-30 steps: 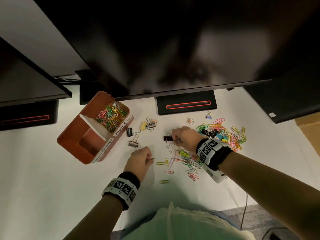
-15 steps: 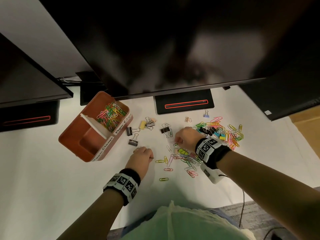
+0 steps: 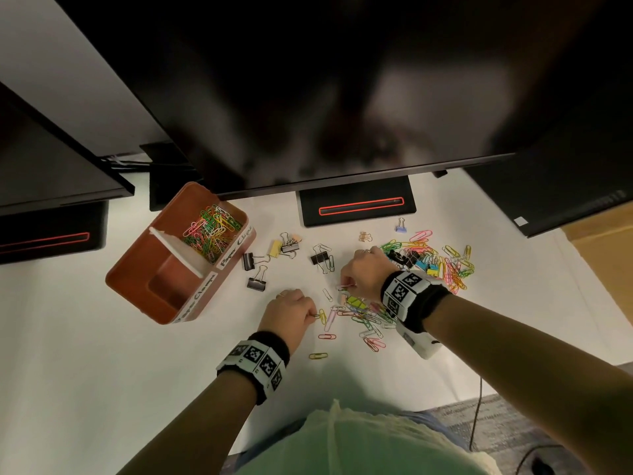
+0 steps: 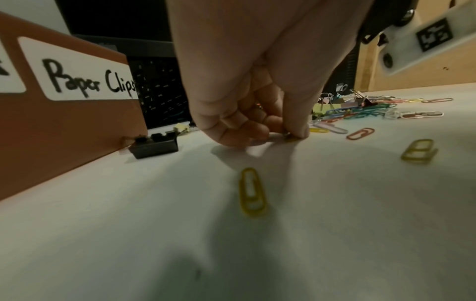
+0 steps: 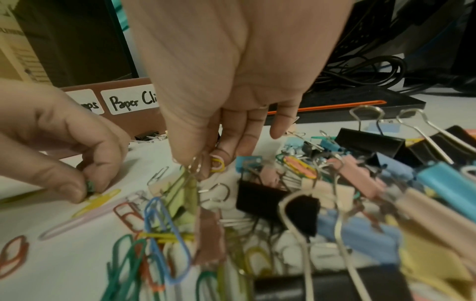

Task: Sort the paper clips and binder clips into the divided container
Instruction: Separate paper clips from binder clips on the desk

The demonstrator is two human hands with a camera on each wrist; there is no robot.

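The orange divided container (image 3: 130,272) stands at the left; its far compartment holds coloured paper clips (image 3: 210,231), and its label reads "Paper Clips" (image 4: 87,81). My left hand (image 3: 291,310) is down on the table, thumb and finger pinching a small paper clip (image 5: 90,186) beside a yellow one (image 3: 322,315). My right hand (image 3: 363,272) pinches the wire handle (image 5: 194,165) of a lime binder clip (image 5: 180,201) at the near pile's edge; small paper clips (image 5: 217,164) sit in its curled fingers. Black binder clips (image 3: 320,258) lie loose between container and hands.
A mixed pile of paper clips and binder clips (image 3: 431,265) spreads right of my right hand. Loose paper clips (image 3: 327,336) lie near my body. Monitors overhang the table's back, with a stand base (image 3: 358,209) behind the clips. Another black binder clip (image 4: 154,145) lies by the container wall.
My right hand let go of a black binder clip and drew back towards me to the near pile, where it now pinches a clip handle. My left hand shifted slightly right onto a paper clip.
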